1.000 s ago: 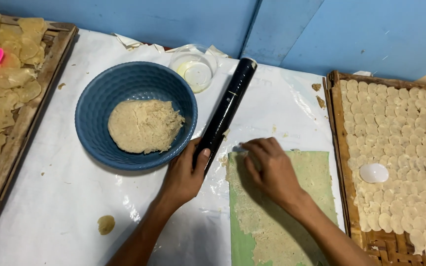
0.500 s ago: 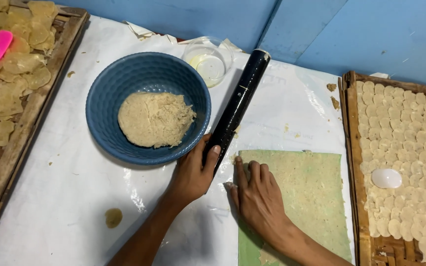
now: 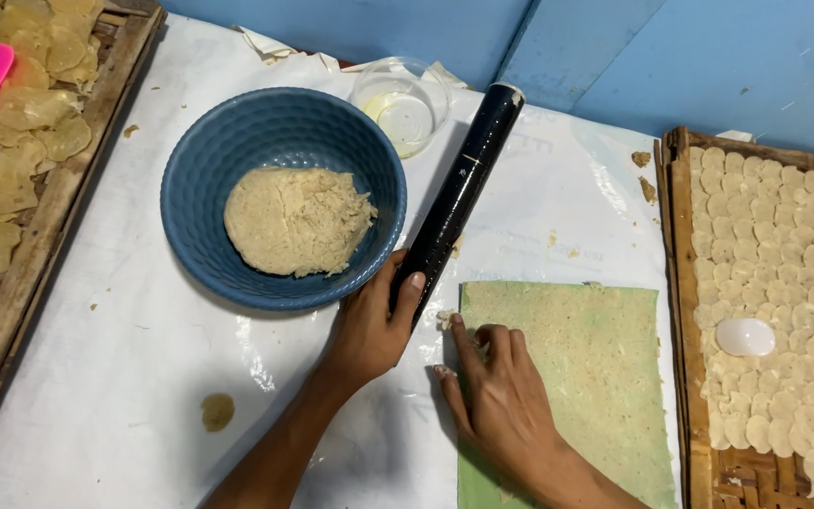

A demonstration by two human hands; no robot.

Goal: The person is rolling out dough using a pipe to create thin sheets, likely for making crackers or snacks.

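Left hand (image 3: 369,330) grips the rolling pin (image 3: 459,193); right hand (image 3: 501,401), spread, presses the dough sheet (image 3: 572,377). At twelve o'clock, the oil cup (image 3: 405,108) might tip.

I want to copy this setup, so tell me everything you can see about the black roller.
The roller is a long, glossy black cylinder, seemingly wrapped in shiny film, with a pale flat end cap at its far end. It lies flat on the white sheet, running diagonally from beside the clear cup down toward the green mat. It passes just right of the blue bowl. The left hand grips its near end; the right hand rests on the mat, apart from it.
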